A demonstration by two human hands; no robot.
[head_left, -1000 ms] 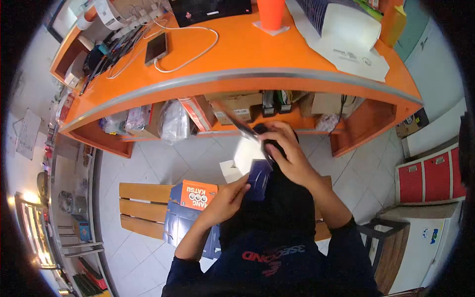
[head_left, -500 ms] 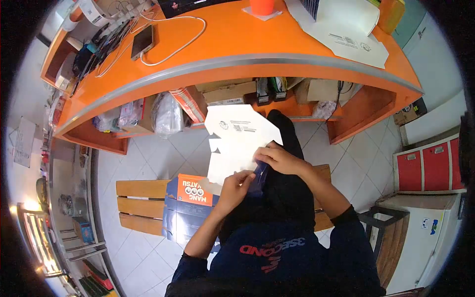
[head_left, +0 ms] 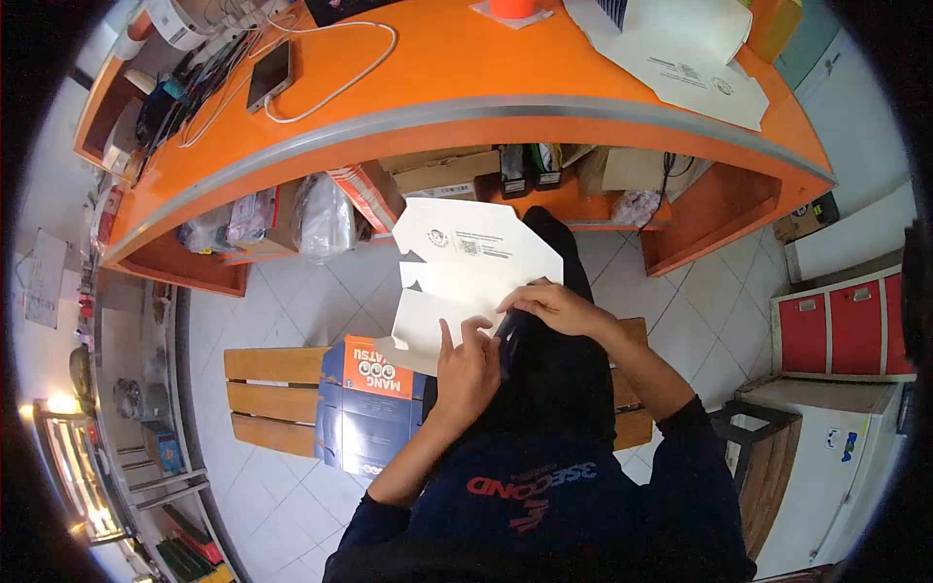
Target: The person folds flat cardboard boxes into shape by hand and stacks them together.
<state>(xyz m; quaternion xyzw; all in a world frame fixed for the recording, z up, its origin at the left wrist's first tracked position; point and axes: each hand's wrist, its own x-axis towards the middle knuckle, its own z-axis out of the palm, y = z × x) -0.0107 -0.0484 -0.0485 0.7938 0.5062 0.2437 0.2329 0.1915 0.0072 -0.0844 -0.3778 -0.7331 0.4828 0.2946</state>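
A flat cardboard box blank (head_left: 476, 248), white on its upward face with small printed marks and a QR code, lies slanted over my lap. Its right side is held by my right hand (head_left: 552, 306), whose fingers close on the edge near a dark blue flap (head_left: 507, 335). My left hand (head_left: 468, 374) is at the blank's lower edge, one digit raised and apart from the others, which are bent beside that flap. Part of the flap is hidden by the hands. A second blank (head_left: 364, 418), blue and orange with printed lettering, lies on the wooden bench to the left.
An orange desk (head_left: 428, 73) curves ahead, carrying a phone (head_left: 270, 74) on a white cable and another white cardboard blank (head_left: 680, 68). Boxes and plastic bags (head_left: 326, 219) fill the shelf below. The slatted bench (head_left: 277, 379) extends on both sides of me.
My left hand has loosened, with one digit lifting away from the others. The right hand stays on the edge, and the blank has tilted slightly. The view has shifted a little.
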